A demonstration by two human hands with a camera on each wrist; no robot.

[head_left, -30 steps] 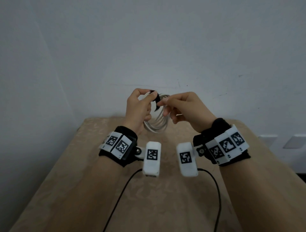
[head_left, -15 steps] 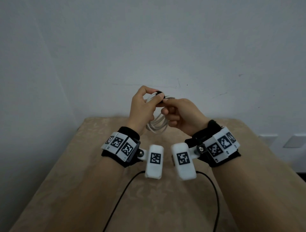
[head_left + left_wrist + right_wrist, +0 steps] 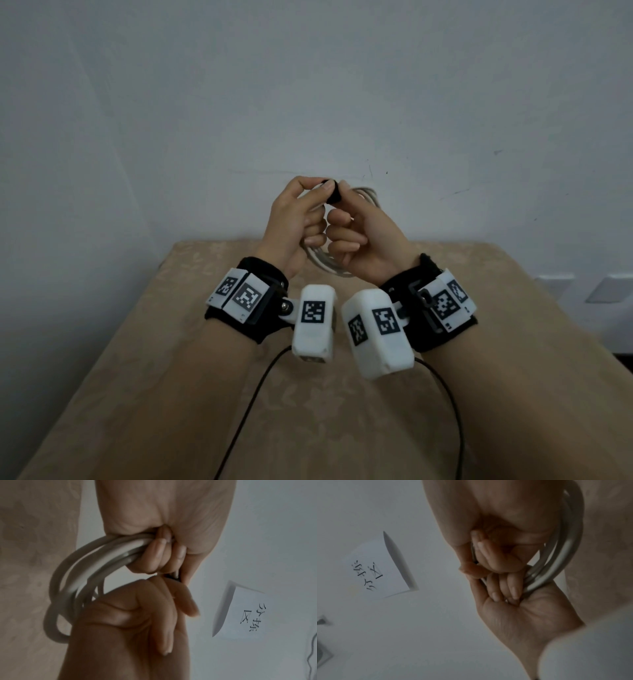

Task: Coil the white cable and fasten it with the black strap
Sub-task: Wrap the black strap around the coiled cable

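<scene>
Both hands hold the coiled white cable [image 3: 325, 266] in the air above the tan table [image 3: 164, 359]. My left hand [image 3: 298, 219] grips one side of the coil [image 3: 96, 555] with three fingers curled round it, thumb and forefinger at the top. There the black strap [image 3: 334, 198] is wrapped round the bundled loops. My right hand [image 3: 363, 236] pinches the strap from the right, its other fingers curled against the left hand's. In the left wrist view only a dark sliver of the strap [image 3: 173, 576] shows between the left hand [image 3: 164, 553] and the right hand [image 3: 154, 608]. The loops [image 3: 556, 566] curve behind both hands.
A grey wall stands just behind the table. A paper note [image 3: 243, 612] with handwritten characters is stuck on it. White wall sockets [image 3: 609, 287] sit low at the right. Black camera leads [image 3: 250, 407] trail from both wrists over the tablecloth.
The hands have come together and risen a little. The strap's loose end, which stuck out a second ago, now lies wound round the coil under the fingertips.
</scene>
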